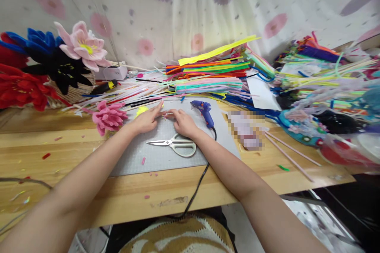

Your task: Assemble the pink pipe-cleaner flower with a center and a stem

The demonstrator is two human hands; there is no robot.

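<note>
Both my hands rest on a grey cutting mat (166, 158) on the wooden table. My left hand (147, 120) and my right hand (183, 122) meet at their fingertips, pinching a small thin pale piece (166, 114) between them; it is too small to name. White-handled scissors (175, 145) lie shut on the mat just below my right hand. A blue glue gun (204, 111) lies to the right of my right hand, with its black cord (197, 185) running off the table's front edge.
A pink pipe-cleaner flower (109, 118) lies left of my left hand. Red, blue, black and pink flowers (59, 63) fill a basket at far left. Stacks of coloured pipe cleaners (213, 75) line the back. Thin pink sticks (289, 154) and craft clutter lie at right.
</note>
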